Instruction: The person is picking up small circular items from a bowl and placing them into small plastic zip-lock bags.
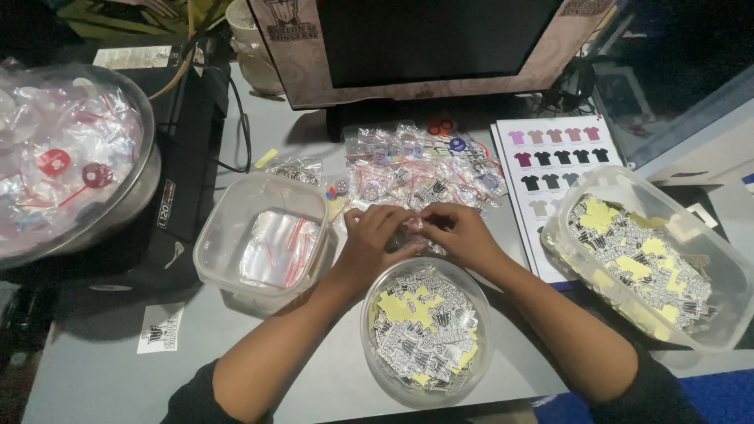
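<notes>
Small clear bag [415, 228] pinched between left hand [375, 235] and right hand [459, 233].

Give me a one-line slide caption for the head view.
Left hand and right hand pinch a small clear plastic bag above a round clear tub of stickers.

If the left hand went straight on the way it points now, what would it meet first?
Most likely the right hand: the left hand points right, its fingers already nearly touching it over a small clear bag.
</notes>
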